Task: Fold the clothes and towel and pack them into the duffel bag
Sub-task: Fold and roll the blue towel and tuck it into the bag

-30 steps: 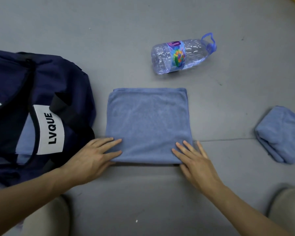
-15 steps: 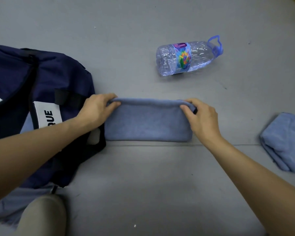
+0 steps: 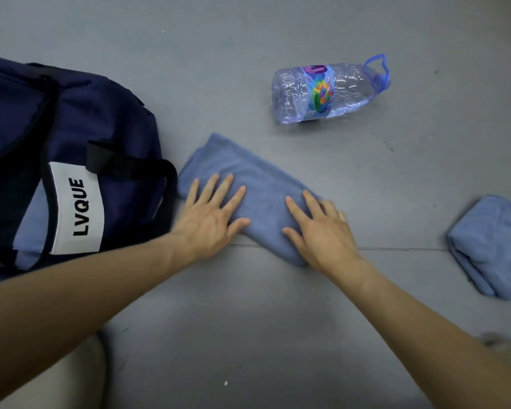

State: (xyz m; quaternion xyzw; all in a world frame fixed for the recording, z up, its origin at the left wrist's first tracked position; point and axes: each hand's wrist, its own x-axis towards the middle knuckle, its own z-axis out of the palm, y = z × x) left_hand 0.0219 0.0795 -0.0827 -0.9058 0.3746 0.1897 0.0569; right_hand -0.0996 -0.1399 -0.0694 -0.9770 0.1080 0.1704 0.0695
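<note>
Obs.: the person kneels or sits on the grey floor (image 3: 248, 335); only the bare forearms and hands are visible from above.

Towel (image 3: 263, 184): blue, folded into a narrow band, flat on the floor and skewed. Its far end points toward the duffel bag (image 3: 109, 113) and its near end crosses a seam (image 3: 396, 248) in the floor.

Left hand (image 3: 210, 219): palm down, fingers straight and spread, pressing the towel's left half. Grip is apart, nothing clasped.

Right hand (image 3: 322, 228): palm down on the towel's near right end, fingers extended. Grip is apart likewise.

Duffel bag: navy, lying to the person's left with a white label (image 3: 77, 208) reading "LVQUE". Its black strap (image 3: 136, 169) lies just beside the towel's left edge; contact cannot be told. Pale blue fabric (image 3: 30, 231) shows in its opening.

Second blue cloth (image 3: 493, 246): folded, on the floor, well apart to the right.

Plastic bottle (image 3: 328, 90): clear, on its side beyond the towel, not touching it.
</note>
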